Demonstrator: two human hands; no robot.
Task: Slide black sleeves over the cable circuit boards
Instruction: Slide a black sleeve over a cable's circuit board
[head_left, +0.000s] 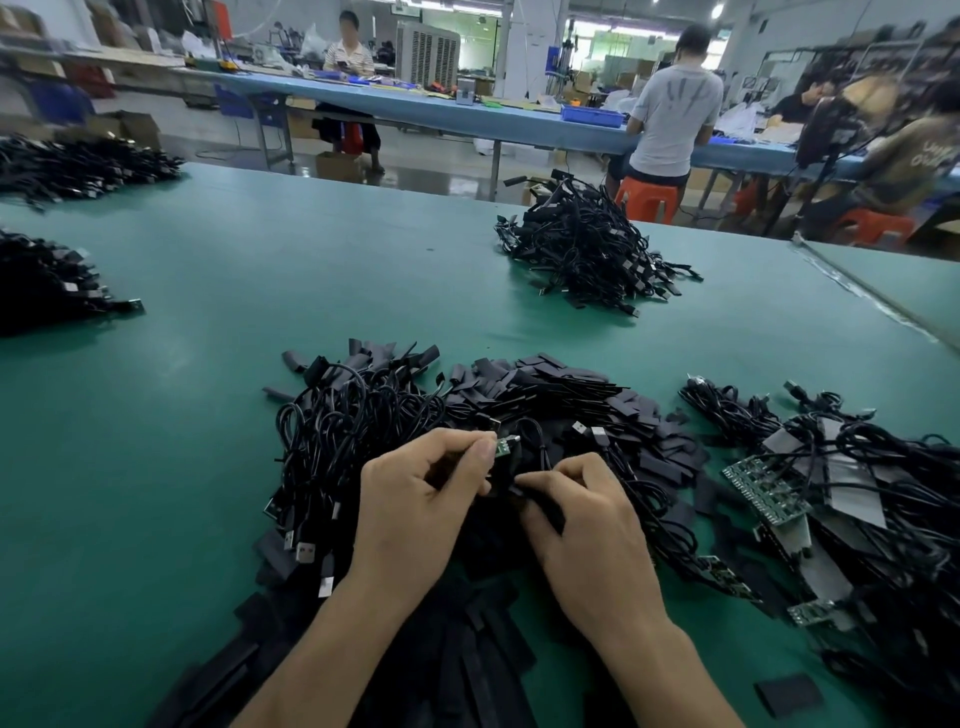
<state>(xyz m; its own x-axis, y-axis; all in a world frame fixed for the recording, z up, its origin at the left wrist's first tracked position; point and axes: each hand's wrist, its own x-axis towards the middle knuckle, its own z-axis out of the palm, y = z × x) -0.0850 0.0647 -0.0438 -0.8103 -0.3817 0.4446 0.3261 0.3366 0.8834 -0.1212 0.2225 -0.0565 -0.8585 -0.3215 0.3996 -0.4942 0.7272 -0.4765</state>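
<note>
My left hand (415, 499) pinches a small green circuit board (503, 448) on a black cable, its tip poking out past my thumb and forefinger. Close beside it, my right hand (587, 514) pinches a flat black sleeve (540, 501) between thumb and fingers, just below the board. Both hands work over a heap of black cables (343, 447) and loose black sleeves (561, 400) on the green table (156, 467). Whether the sleeve is on the board is hidden by my fingers.
More cables with bare green boards (763, 488) lie at the right. A pile of cables (582, 249) sits farther back, with other black piles at the far left (47, 280). A loose sleeve (787, 699) lies at the lower right. People work at blue benches behind.
</note>
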